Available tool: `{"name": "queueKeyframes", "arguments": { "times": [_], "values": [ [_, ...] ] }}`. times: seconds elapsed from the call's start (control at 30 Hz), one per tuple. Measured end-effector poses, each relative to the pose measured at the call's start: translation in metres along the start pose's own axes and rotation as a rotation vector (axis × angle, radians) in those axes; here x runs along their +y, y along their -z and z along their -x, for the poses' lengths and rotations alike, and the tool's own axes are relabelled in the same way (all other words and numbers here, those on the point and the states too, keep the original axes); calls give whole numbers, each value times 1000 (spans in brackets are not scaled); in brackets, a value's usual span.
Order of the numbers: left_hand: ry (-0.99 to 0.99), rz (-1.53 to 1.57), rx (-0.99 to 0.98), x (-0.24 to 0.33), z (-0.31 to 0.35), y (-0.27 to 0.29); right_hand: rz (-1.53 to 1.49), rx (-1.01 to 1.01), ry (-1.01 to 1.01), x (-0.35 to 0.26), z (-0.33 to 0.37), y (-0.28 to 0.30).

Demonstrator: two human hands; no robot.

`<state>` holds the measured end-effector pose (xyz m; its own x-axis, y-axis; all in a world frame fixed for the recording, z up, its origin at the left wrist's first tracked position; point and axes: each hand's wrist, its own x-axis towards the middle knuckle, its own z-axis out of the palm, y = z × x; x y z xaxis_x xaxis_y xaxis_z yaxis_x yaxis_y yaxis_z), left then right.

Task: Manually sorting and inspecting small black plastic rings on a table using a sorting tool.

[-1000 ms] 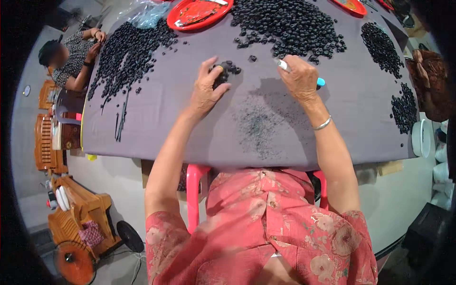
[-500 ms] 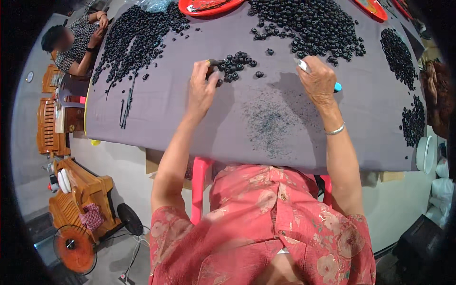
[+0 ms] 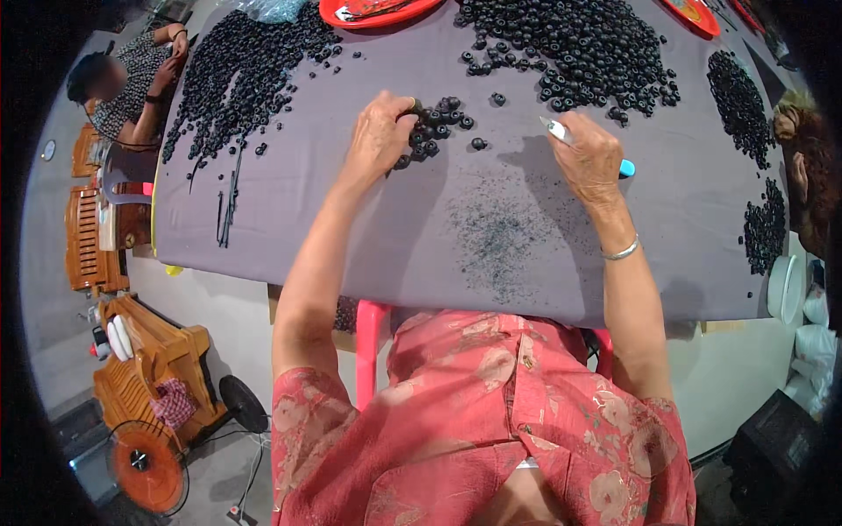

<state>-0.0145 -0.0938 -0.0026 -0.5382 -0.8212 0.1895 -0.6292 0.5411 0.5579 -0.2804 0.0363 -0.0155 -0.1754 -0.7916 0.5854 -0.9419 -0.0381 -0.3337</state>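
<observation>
My left hand [image 3: 379, 136] is at the left edge of a small cluster of black beads [image 3: 431, 133], fingers curled in and thumb against them; whatever is between them is hidden. In my right hand [image 3: 588, 153] is a craft knife [image 3: 558, 131], its pale tip pointing to the far left and its blue end [image 3: 626, 168] sticking out on the right. Two single beads, a near one [image 3: 478, 144] and a far one [image 3: 497, 99], lie between my hands. Fine dark shavings [image 3: 500, 232] are scattered on the grey tablecloth [image 3: 412, 254] in front of me.
Large heaps of beads lie at the far left [image 3: 237, 74] and far middle [image 3: 579, 53]; smaller heaps [image 3: 763, 228] line the right. Thin black strips [image 3: 230, 197] lie on the left. Red trays [image 3: 379, 12] stand at the back. Another person [image 3: 132, 96] sits beyond the left edge.
My left hand has turned and shifted slightly, its fingers now curled over the cluster's left side. My right hand with the knife has moved slightly nearer. The view has shifted a little.
</observation>
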Motion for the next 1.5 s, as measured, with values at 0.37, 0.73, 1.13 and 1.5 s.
{"name": "queueKeyframes", "arguments": {
  "times": [0.37, 0.73, 1.13, 1.5],
  "values": [
    [-63, 23, -47, 0, 5, 5, 10, -3, -2, -3, 0, 1],
    [-52, 24, -183, 7, -12, 18, -11, -47, -13, -1, 1, 1],
    [-163, 69, 136, -16, -6, 0, -66, -61, -33, -4, 3, 1],
    [167, -348, 582, -110, -39, 103, -12, -51, -22, -5, -1, 1]
  ]
}}
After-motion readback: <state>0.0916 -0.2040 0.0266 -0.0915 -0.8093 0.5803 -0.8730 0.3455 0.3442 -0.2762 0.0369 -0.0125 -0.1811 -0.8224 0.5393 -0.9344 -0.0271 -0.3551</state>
